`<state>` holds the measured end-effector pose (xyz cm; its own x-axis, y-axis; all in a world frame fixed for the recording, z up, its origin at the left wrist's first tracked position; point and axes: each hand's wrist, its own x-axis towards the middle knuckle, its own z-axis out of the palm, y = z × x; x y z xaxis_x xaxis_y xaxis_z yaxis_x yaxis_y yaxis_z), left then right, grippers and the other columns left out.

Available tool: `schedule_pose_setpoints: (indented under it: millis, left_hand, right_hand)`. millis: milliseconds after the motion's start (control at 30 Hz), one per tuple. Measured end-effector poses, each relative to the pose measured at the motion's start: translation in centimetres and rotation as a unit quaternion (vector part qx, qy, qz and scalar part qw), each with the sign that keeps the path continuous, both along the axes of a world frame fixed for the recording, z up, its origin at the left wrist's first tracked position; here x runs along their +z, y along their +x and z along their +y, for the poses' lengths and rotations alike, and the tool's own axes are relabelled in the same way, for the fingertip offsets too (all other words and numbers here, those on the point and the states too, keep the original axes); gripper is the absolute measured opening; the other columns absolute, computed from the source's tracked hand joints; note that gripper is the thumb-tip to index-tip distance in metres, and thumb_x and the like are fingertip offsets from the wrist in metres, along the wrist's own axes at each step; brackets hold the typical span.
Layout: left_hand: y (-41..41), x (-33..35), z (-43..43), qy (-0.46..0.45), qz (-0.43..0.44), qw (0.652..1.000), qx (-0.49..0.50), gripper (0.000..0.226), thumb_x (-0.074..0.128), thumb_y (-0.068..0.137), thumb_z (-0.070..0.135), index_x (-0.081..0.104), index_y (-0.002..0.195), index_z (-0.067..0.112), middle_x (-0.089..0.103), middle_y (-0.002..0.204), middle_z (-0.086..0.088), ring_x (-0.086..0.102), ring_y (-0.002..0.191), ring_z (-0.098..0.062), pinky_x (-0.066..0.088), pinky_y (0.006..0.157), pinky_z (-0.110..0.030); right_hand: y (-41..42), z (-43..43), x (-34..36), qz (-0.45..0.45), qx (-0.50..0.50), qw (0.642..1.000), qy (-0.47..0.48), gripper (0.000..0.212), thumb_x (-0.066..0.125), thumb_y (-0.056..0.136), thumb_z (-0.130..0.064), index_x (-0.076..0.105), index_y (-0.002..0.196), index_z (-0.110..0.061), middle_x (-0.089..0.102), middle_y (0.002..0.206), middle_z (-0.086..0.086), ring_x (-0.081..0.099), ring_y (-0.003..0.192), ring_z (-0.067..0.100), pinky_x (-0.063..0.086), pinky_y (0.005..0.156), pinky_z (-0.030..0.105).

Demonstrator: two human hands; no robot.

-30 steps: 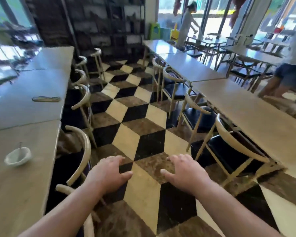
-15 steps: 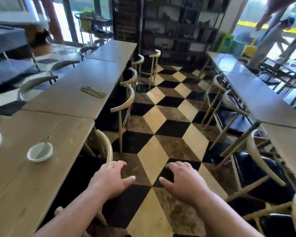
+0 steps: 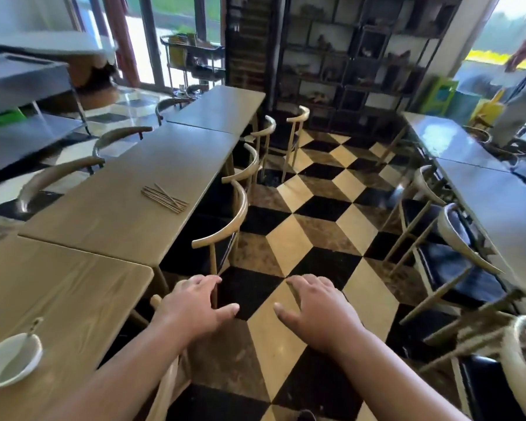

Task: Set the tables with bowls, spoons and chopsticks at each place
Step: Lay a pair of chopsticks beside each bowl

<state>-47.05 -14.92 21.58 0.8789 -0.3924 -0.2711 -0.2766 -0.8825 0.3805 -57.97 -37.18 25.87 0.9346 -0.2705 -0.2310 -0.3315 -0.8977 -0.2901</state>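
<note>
Dining room, checkered tile floor (image 3: 289, 247), rows of wooden tables. Near-left table (image 3: 61, 299): one white bowl (image 3: 11, 361) holding a spoon (image 3: 28, 335), at its front edge. Next table (image 3: 128, 202): loose pile of chopsticks (image 3: 164, 199) near the aisle side. Left hand (image 3: 192, 308) and right hand (image 3: 319, 308): both empty, palms down, fingers spread, over the aisle. Curved-back chairs (image 3: 231, 220) tucked alongside.

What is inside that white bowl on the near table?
A spoon rests in the white bowl, its handle leaning over the far rim. Otherwise the bowl looks empty, though the picture is too blurred to rule out a little residue under the spoon.
</note>
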Motion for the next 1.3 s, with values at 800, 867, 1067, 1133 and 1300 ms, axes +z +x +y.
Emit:
schedule_pose_setpoints:
  millis: [800,867,1067,1133,1300]
  left_hand:
    - [27.1,-0.8,-3.7,0.031,-0.001,0.941,0.337,0.079,0.057,0.092,0.076,0.044,0.158,0.035,0.049,0.160,0.006,0.047,0.146,-0.023,0.045,0.113,-0.042]
    - [31.0,-2.1,-3.0,0.015,0.008,0.939,0.343,0.081,0.057,0.090,0.076,0.042,0.159,0.036,0.048,0.161,0.007,0.046,0.146,-0.022,0.044,0.115,-0.043]
    - [43.6,-5.7,-1.0,-0.011,0.075,0.944,0.322,0.084,0.055,0.091,0.077,0.036,0.162,0.036,0.039,0.169,0.004,0.037,0.154,-0.025,0.039,0.121,-0.046]
    - [47.8,-6.6,-0.2,-0.015,0.081,0.945,0.316,0.084,0.055,0.091,0.076,0.036,0.163,0.035,0.038,0.170,0.003,0.037,0.155,-0.025,0.040,0.121,-0.048]
    - [55.3,-10.6,0.4,-0.051,0.113,0.935,0.331,0.081,0.059,0.093,0.072,0.040,0.161,0.032,0.040,0.169,0.001,0.039,0.154,-0.025,0.040,0.119,-0.045]
  right_hand:
    - [45.0,-6.1,-3.4,0.003,0.356,0.935,-0.003,0.072,0.050,0.098,-0.068,0.042,0.158,-0.029,0.051,0.153,-0.004,0.042,0.145,0.022,0.043,0.116,0.041]
    - [48.7,-5.0,-4.4,0.006,0.350,0.937,-0.005,0.072,0.049,0.098,-0.068,0.042,0.158,-0.030,0.052,0.153,-0.005,0.042,0.146,0.022,0.043,0.117,0.040]
    - [60.2,-2.7,-6.5,0.049,0.333,0.941,-0.040,0.072,0.048,0.097,-0.071,0.042,0.157,-0.031,0.053,0.151,-0.007,0.043,0.144,0.022,0.042,0.117,0.038]
    - [63.9,-2.0,-7.0,0.051,0.324,0.944,-0.040,0.068,0.048,0.097,-0.070,0.045,0.153,-0.032,0.055,0.148,-0.006,0.045,0.143,0.022,0.042,0.116,0.038]
    - [70.4,-0.1,-10.9,0.092,0.302,0.949,-0.015,0.068,0.054,0.096,-0.068,0.048,0.153,-0.031,0.055,0.149,-0.006,0.046,0.142,0.021,0.045,0.115,0.039]
